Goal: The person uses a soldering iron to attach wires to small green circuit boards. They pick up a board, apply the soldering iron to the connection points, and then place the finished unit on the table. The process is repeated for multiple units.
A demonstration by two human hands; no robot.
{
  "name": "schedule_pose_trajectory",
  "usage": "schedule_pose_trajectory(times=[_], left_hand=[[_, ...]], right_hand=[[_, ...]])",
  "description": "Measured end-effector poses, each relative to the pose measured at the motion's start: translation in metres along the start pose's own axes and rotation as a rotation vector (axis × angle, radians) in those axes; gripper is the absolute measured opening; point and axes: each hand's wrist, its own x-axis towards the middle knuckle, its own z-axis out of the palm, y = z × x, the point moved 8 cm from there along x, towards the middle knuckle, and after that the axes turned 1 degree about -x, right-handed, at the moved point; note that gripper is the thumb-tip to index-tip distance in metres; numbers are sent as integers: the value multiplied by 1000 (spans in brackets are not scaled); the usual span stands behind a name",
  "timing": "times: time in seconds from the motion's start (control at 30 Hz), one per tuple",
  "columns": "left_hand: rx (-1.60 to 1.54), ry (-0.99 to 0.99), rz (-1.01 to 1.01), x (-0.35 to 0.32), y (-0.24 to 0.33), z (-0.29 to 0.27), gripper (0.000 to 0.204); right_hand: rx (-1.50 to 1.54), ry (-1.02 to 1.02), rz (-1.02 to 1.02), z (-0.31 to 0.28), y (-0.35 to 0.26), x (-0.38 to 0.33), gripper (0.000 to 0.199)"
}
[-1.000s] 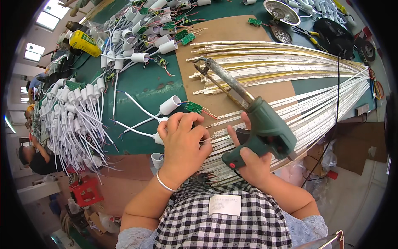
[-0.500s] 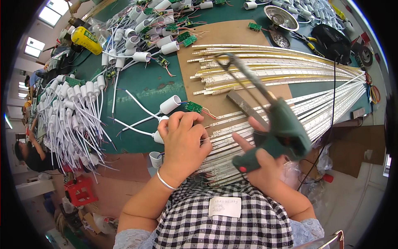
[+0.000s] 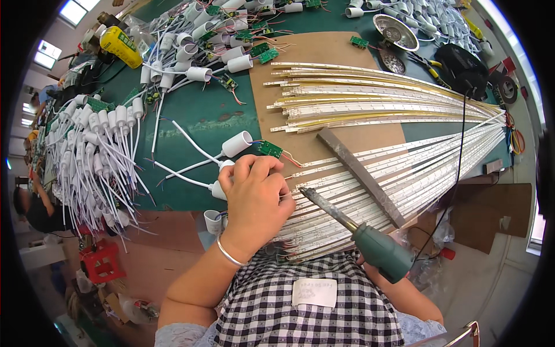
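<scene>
A green-covered tabletop [image 3: 202, 115] fills the view, with a brown cardboard sheet [image 3: 312, 63] laid over its middle and, beyond it at the left edge, a workshop floor where another person sits. Across the cardboard fan long thin white and yellow LED strips [image 3: 404, 110], their far ends gathered toward the right and their near ends spread toward the person. A grey flat bar [image 3: 358, 173] lies diagonally over the lower strips. To the left, a large heap of white plastic lamp sockets with white wires [image 3: 87, 144] covers the tabletop. The left hand [image 3: 257, 196] rests curled, palm down, on the near ends of the strips, its fingers [image 3: 254, 168] bent and pressing a white lamp socket end [image 3: 218, 188] and wire beside a small green circuit board [image 3: 269, 149]; whether they pinch a wire I cannot tell. The green-handled soldering iron [image 3: 352, 228] lies just right of that hand, its long axis running from the handle at lower right up-left, the tip [image 3: 303, 191] nearly touching the left hand's fingers. The right hand is hidden behind the handle, so its grip cannot be judged, though it evidently carries the iron.
</scene>
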Motion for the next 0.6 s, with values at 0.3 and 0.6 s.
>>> schedule_pose_trajectory(times=[0.3,0.6], left_hand=[[-8,1,-6,-1,-2,1,12],[-10,5,-7,-2,-2,1,12]], right_hand=[[-277,-7,-162,2,-21,6,49],[-260,-11,-133,3,-22,9,49]])
